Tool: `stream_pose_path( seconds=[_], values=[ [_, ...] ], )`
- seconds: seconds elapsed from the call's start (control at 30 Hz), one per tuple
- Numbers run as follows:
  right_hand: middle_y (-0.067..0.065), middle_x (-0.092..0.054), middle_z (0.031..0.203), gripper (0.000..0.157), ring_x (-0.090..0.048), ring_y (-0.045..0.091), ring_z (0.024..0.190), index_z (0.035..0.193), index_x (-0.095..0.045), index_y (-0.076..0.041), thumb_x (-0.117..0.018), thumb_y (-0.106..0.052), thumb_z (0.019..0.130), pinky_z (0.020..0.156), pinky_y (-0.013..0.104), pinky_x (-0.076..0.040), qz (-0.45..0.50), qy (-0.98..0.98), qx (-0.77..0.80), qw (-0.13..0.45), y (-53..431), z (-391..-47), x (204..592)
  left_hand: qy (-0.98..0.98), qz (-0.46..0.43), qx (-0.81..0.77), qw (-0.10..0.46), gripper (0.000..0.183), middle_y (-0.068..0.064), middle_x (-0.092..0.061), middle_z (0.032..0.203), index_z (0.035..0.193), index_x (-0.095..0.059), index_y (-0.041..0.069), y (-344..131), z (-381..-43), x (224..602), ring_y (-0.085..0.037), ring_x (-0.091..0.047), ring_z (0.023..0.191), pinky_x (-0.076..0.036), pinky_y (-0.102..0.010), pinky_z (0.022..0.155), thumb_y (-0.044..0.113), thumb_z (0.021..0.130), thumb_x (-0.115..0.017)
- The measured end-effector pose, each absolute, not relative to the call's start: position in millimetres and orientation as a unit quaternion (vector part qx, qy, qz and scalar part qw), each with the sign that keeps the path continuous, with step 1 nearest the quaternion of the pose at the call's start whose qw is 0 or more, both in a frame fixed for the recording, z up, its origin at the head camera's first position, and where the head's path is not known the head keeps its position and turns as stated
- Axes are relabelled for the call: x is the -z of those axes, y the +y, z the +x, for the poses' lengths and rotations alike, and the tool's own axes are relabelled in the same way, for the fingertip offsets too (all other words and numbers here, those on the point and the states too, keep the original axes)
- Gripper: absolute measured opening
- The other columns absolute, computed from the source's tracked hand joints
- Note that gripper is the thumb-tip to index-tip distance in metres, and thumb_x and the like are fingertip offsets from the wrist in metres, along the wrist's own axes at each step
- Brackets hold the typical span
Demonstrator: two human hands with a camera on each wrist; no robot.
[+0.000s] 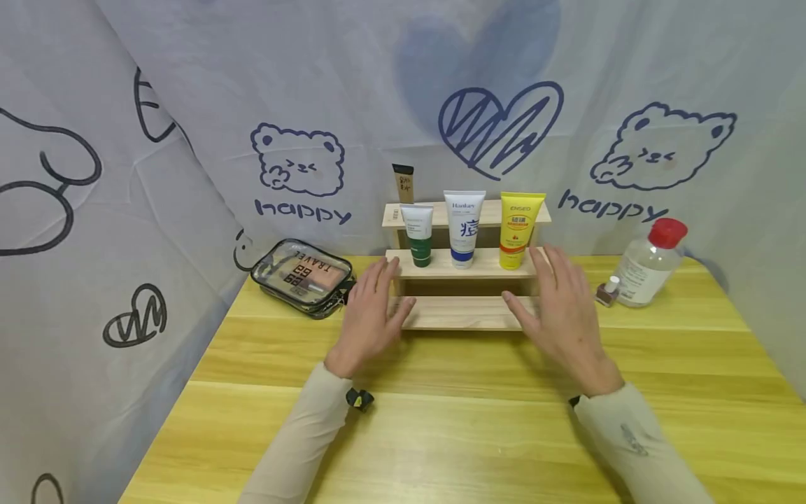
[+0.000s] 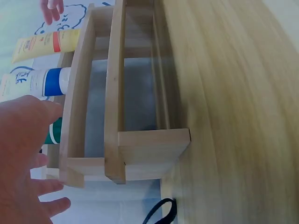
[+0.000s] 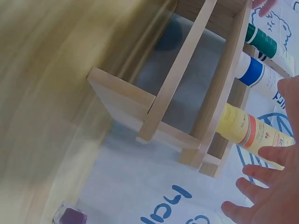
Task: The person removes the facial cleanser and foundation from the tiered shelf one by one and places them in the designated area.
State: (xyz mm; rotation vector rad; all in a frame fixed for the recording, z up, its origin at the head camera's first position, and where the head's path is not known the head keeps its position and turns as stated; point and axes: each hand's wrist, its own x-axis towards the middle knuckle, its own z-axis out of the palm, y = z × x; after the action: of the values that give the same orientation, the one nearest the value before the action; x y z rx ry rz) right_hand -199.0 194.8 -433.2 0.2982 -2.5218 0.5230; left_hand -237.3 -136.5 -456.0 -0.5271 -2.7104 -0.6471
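Nearest: yellow wood-grain table, bare in front of the rack. Left hand and right hand: fingers spread, nothing held, one at each end of the pale, unpainted wooden three-tier rack standing on the table. Contact with the wood: cannot tell.

Rack handling (judged): light, stiff, dry-surfaced; best gripped by both end frames, kept level, since its load could topple.

Middle tier, left to right, upright on caps: white-and-green plastic tube, white-and-blue plastic tube, yellow plastic tube. Probably light, soft-walled, smooth; pinch low near the stiff cap, as squeezing the body would dent it.

Farthest: slim gold-brown tube with black top, top tier's left end; foot hidden.
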Motion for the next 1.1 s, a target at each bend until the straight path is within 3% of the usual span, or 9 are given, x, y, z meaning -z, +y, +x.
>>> stream_pose_path(
  seconds=[0.27, 0.73, 0.9, 1.1],
  values=[
    [0.028, -0.043, 0.168, 0.086, -0.041, 0.049, 0.155, 0.167, -0.037, -0.004, -0.080, -0.035, 0.098, 0.127, 0.068, -0.033, 0.111, -0.925, -0.214, 0.294, 196, -208, 427, -0.932, -0.190, 0.247, 0.185, 0.075, -0.020, -0.038, 0.173, 0.170, -0.035, 0.011, -140, -249, 463, -0.041, -0.040, 0.159, -0.034, -0.065, 0.129, 0.040, 0.108, -0.067],
    [0.027, -0.046, 0.165, 0.081, -0.044, 0.046, 0.153, 0.163, -0.042, -0.003, -0.080, -0.030, 0.098, 0.129, 0.064, -0.034, 0.111, -0.912, -0.226, 0.325, 198, -222, 420, -0.890, -0.189, 0.377, 0.174, 0.058, -0.017, -0.047, 0.164, 0.168, -0.042, 0.015, -140, -270, 478, -0.038, -0.046, 0.152, -0.038, -0.060, 0.127, 0.031, 0.115, -0.058],
    [0.028, -0.046, 0.164, 0.077, -0.044, 0.047, 0.153, 0.160, -0.044, 0.000, -0.080, -0.028, 0.098, 0.128, 0.065, -0.035, 0.104, -0.910, -0.232, 0.326, 199, -222, 415, -0.863, -0.199, 0.436, 0.161, 0.054, -0.019, -0.049, 0.161, 0.165, -0.044, 0.011, -142, -273, 483, -0.037, -0.050, 0.148, -0.039, -0.057, 0.126, 0.024, 0.115, -0.058],
    [0.027, -0.045, 0.166, 0.075, -0.044, 0.047, 0.153, 0.161, -0.044, -0.001, -0.077, -0.028, 0.099, 0.128, 0.066, -0.035, 0.095, -0.908, -0.246, 0.325, 198, -223, 409, -0.843, -0.190, 0.483, 0.141, 0.050, -0.019, -0.049, 0.160, 0.164, -0.047, 0.015, -142, -275, 491, -0.040, -0.053, 0.142, -0.050, -0.063, 0.115, 0.023, 0.115, -0.056]
  ],
)
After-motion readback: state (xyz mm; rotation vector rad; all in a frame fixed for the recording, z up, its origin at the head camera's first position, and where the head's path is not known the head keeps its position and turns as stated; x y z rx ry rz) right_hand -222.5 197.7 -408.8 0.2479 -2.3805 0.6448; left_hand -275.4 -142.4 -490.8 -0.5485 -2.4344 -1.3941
